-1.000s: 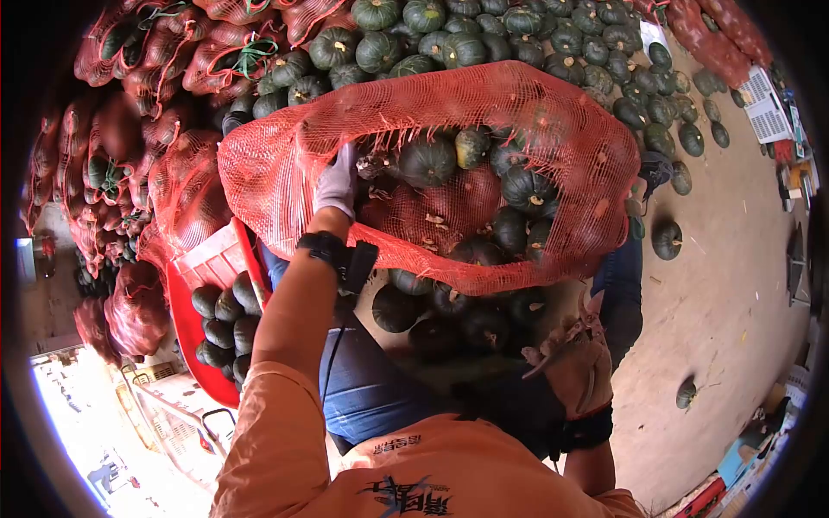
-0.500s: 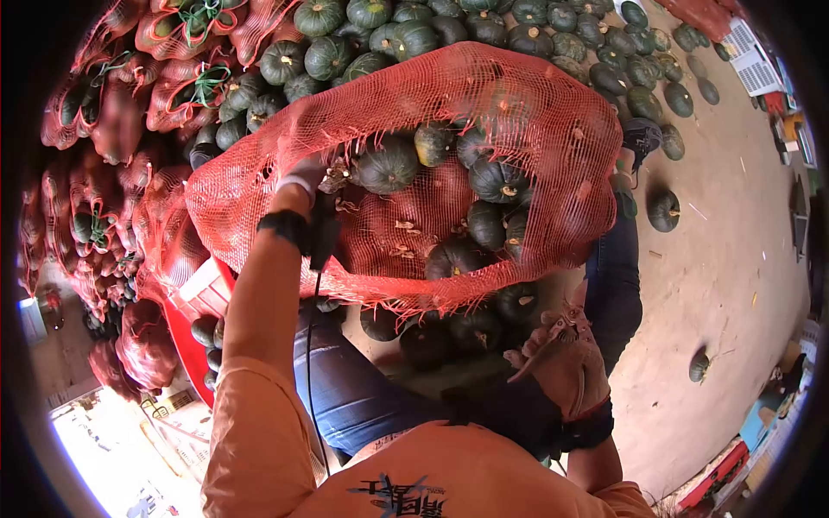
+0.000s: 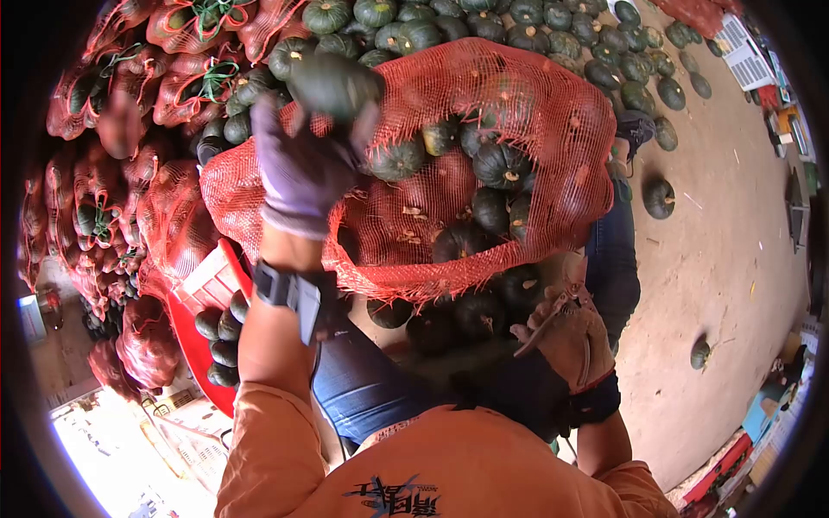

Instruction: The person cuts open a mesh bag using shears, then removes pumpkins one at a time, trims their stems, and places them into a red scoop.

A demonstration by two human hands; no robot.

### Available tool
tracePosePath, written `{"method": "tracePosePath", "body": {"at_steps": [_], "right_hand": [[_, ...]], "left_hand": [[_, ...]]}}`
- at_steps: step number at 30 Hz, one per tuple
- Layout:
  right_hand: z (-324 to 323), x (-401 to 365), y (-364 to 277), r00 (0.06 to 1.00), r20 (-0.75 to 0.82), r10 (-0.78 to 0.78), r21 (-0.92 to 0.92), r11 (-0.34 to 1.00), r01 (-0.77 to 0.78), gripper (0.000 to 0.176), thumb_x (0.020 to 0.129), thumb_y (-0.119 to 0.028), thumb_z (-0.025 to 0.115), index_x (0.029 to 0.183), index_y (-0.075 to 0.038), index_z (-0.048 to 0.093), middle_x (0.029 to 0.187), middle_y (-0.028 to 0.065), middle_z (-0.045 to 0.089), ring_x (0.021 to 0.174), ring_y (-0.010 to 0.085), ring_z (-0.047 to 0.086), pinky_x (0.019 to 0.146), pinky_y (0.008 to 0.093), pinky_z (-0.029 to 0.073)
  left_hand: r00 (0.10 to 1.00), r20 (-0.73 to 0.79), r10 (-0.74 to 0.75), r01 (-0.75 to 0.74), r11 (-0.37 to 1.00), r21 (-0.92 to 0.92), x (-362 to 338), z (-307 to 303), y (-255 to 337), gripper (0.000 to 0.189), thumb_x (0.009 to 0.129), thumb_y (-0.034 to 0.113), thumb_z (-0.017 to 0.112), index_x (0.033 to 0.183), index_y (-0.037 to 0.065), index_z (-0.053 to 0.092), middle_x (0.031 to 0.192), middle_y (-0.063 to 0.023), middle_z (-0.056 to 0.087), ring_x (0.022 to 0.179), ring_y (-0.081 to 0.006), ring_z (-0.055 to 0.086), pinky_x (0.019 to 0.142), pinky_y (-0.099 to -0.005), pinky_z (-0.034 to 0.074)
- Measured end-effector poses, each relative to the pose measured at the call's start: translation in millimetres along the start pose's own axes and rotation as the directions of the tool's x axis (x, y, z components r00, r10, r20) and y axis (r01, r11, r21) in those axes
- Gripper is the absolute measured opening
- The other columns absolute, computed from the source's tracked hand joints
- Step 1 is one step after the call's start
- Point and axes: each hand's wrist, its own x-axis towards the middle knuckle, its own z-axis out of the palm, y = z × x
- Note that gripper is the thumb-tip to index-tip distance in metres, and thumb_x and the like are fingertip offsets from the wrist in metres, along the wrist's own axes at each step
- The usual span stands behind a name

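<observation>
My left hand point(image 3: 302, 173), in a pale purple glove, is closed around a dark green pumpkin point(image 3: 335, 85); both are blurred by motion. They are above the left part of a red mesh bag point(image 3: 570, 129), whose wide mouth faces me. Inside lie several green pumpkins point(image 3: 501, 166), some with bits of dry stem beside them. Lower right, near my knee, my gloved right hand point(image 3: 570, 345) is closed on what looks like a pair of shears point(image 3: 542, 330), partly hidden by the fingers.
Loose pumpkins point(image 3: 527, 36) are heaped behind the bag, and others lie on the floor point(image 3: 725, 259) to the right. Filled mesh bags point(image 3: 177, 211) are stacked at left. A red crate point(image 3: 192, 332) holding pumpkins stands by my left arm. A white crate point(image 3: 748, 57) is far right.
My left hand has come up out of the bag's mouth and now carries a pumpkin above the bag's left edge. The right hand has barely moved.
</observation>
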Motion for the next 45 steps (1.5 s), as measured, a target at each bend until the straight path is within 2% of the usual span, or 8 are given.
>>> {"method": "tracePosePath", "body": {"at_steps": [5,8,11,19,30,33,40,45], "right_hand": [[8.2,-0.1,-6.3,0.994,-0.099,0.036,0.093,0.995,-0.026,0.048,0.097,-0.039,0.065,0.132,-0.008,0.053,0.104,0.0104,0.064,0.102,0.0289,0.06,0.104,0.057,0.041],[13.1,-3.2,-6.1,0.986,-0.163,0.016,0.082,0.997,-0.002,0.04,0.104,-0.039,0.053,0.129,-0.007,0.055,0.102,0.0106,0.065,0.102,0.0292,0.06,0.105,0.0581,0.04],[7.4,-1.6,-7.8,0.985,-0.169,0.036,0.063,0.998,-0.025,0.042,0.104,-0.041,0.054,0.129,-0.008,0.055,0.104,0.0107,0.065,0.103,0.0297,0.06,0.106,0.0594,0.04],[18.2,3.5,-10.2,0.961,-0.274,0.028,0.057,0.998,-0.013,0.037,0.101,-0.039,0.055,0.122,-0.009,0.06,0.099,0.0115,0.067,0.098,0.0308,0.062,0.101,0.0614,0.043],[16.0,-0.5,-7.8,0.986,-0.163,0.026,0.055,0.998,-0.017,0.035,0.106,-0.035,0.049,0.127,-0.008,0.058,0.101,0.0097,0.066,0.098,0.0298,0.061,0.101,0.0567,0.043],[28.3,-2.9,3.6,0.996,-0.078,-0.035,-0.067,0.997,0.03,0.04,0.107,-0.039,0.044,0.128,-0.007,0.057,0.101,0.009,0.064,0.1,0.0295,0.059,0.101,0.0568,0.041],[-18.5,10.2,5.9,0.997,-0.069,-0.026,-0.298,0.955,0.004,0.044,0.106,-0.045,0.044,0.126,-0.008,0.057,0.112,0.0097,0.063,0.108,0.0289,0.058,0.106,0.0566,0.039],[-12.8,5.0,6.6,0.999,-0.05,-0.002,-0.346,0.938,-0.015,0.046,0.106,-0.046,0.043,0.125,-0.007,0.056,0.113,0.0092,0.06,0.107,0.0285,0.055,0.109,0.0544,0.037]], "left_hand": [[0.998,0.039,0.051,-0.063,0.913,0.403,19.1,-79.6,0.8,0.048,0.103,0.033,0.058,0.144,0.008,0.051,0.129,-0.0199,0.064,0.117,-0.0257,0.064,0.109,-0.0428,0.049],[0.931,0.12,-0.344,-0.222,-0.274,0.936,-6.8,-150.2,-27.8,0.056,0.095,0.033,0.069,0.14,0.004,0.055,0.127,-0.0189,0.067,0.122,-0.0337,0.062,0.105,-0.0449,0.05],[0.945,0.088,0.316,0.185,-0.735,0.652,-5.1,-154.2,-52.8,0.078,0.083,0.045,0.077,0.146,0.009,0.047,0.13,-0.0282,0.061,0.112,-0.0388,0.065,0.088,-0.0525,0.057],[0.963,-0.266,-0.049,0.09,-0.871,0.484,108.6,-216.9,-13.5,0.092,0.079,0.049,0.08,0.152,0.007,0.043,0.153,-0.0217,0.048,0.141,-0.0379,0.047,0.117,-0.0441,0.038],[0.95,0.266,0.164,-0.153,-0.498,0.853,-35.7,-144.5,-76.1,0.083,0.066,0.02,0.09,0.137,0.008,0.048,0.13,-0.0208,0.054,0.118,-0.0395,0.055,0.103,-0.0455,0.048],[0.974,0.065,-0.219,0.141,0.8,0.583,-116.4,-125.6,-79.2,0.071,0.084,0.007,0.082,0.144,0.01,0.045,0.133,-0.0046,0.058,0.119,-0.0167,0.059,0.095,-0.0318,0.054],[0.89,-0.243,0.385,-0.169,0.775,0.61,-330.0,-94.8,94.9,0.064,0.089,0.002,0.07,0.148,0.009,0.044,0.121,-0.0066,0.064,0.106,-0.0173,0.064,0.09,-0.0306,0.054],[0.19,-0.461,0.867,-0.303,0.499,0.812,-531.2,-193.0,197.3,0.055,0.095,0.019,0.062,0.145,0.005,0.042,0.129,-0.0137,0.06,0.11,-0.0243,0.065,0.093,-0.0381,0.057]]}}
